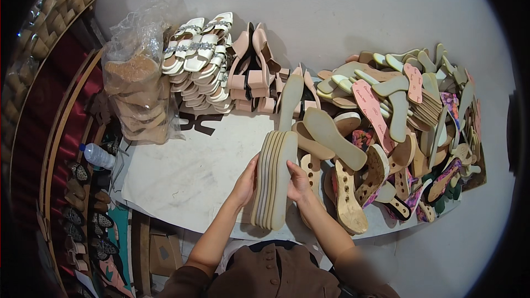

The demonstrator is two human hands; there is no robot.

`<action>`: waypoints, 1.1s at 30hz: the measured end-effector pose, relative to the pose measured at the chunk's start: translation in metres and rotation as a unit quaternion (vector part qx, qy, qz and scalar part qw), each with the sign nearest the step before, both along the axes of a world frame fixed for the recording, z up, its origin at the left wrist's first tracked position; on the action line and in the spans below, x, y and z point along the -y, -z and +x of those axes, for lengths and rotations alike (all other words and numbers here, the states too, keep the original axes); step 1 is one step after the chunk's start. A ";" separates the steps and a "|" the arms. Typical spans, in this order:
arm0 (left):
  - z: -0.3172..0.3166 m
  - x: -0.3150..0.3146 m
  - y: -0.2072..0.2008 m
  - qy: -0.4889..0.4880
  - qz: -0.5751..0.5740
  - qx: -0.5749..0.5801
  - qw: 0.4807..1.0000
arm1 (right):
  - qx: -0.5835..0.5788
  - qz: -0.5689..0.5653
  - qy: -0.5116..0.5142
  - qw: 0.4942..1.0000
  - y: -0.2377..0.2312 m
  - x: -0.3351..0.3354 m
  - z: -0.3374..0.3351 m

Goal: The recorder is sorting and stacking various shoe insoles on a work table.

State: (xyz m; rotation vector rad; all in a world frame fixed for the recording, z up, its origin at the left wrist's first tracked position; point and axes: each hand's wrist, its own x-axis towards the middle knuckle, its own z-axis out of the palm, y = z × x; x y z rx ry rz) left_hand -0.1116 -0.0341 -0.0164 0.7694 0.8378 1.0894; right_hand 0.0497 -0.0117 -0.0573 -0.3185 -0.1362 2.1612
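Between my two hands, above the table's front edge, is a stack of several pale grey-green shoe soles standing on edge, side by side. My left hand presses on the stack's left face, and my right hand grips its right face. Behind the stack a single long sole sticks up, and to the right a wide loose sole lies on the pile. Wooden sole bases with holes lie close to my right forearm.
A large heap of soles and pink insoles covers the table's right side. White sandals, pink heeled sandals and a plastic bag of soles stand along the wall. Left of the white table are a water bottle and shoe racks.
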 end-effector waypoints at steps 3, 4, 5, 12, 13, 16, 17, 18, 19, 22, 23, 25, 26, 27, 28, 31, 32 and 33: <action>-0.007 0.001 0.006 0.012 -0.010 -0.012 1.000 | -0.011 -0.006 -0.017 1.000 0.004 -0.003 0.000; -0.008 0.001 0.008 0.021 -0.008 -0.007 1.000 | -0.011 -0.007 -0.016 1.000 0.004 -0.004 -0.001; -0.009 0.001 0.009 0.031 -0.006 -0.002 1.000 | -0.027 -0.009 -0.018 0.999 0.005 -0.005 -0.001; 0.001 0.005 0.011 0.028 -0.008 0.014 0.999 | -0.018 -0.047 0.025 0.998 0.014 -0.007 -0.002; 0.003 0.005 0.009 0.020 -0.018 0.027 0.999 | -0.017 -0.048 0.025 0.998 0.015 -0.007 -0.003; 0.010 0.003 0.019 -0.002 -0.019 0.010 1.000 | -0.039 -0.067 0.022 0.997 0.016 -0.008 -0.005; 0.010 0.002 0.025 -0.016 -0.009 -0.020 1.000 | 0.008 -0.100 0.035 0.994 0.014 -0.009 -0.008; 0.008 0.002 0.030 -0.018 -0.010 -0.020 1.000 | 0.055 -0.133 0.048 0.988 0.013 -0.010 -0.011; 0.008 0.000 0.033 -0.022 -0.039 -0.009 0.999 | 0.056 -0.133 0.048 0.988 0.013 -0.012 -0.012; 0.008 -0.003 0.041 -0.039 -0.068 -0.010 0.997 | 0.109 -0.186 0.044 0.976 0.014 -0.016 -0.013; 0.007 -0.003 0.043 -0.050 -0.067 -0.021 0.996 | 0.109 -0.181 0.042 0.977 0.014 -0.017 -0.014; 0.004 -0.002 0.045 -0.045 -0.060 -0.053 0.996 | 0.109 -0.175 0.039 0.978 0.014 -0.019 -0.016; 0.002 -0.002 0.045 -0.037 -0.053 -0.085 0.994 | 0.117 -0.172 0.035 0.977 0.013 -0.020 -0.016; 0.001 -0.002 0.045 -0.038 -0.053 -0.085 0.994 | 0.125 -0.169 0.033 0.977 0.012 -0.021 -0.016; 0.000 -0.001 0.039 -0.048 -0.078 -0.099 0.991 | 0.125 -0.169 0.033 0.977 0.011 -0.021 -0.018; -0.003 -0.001 0.057 -0.027 -0.036 -0.196 0.980 | 0.293 -0.071 0.056 0.952 0.009 -0.017 -0.032; -0.002 0.000 0.067 0.007 0.030 -0.276 0.961 | 0.353 -0.048 0.070 0.932 0.011 -0.015 -0.037; 0.000 0.004 0.077 0.006 0.031 -0.276 0.961 | 0.411 -0.025 0.084 0.907 0.013 -0.013 -0.042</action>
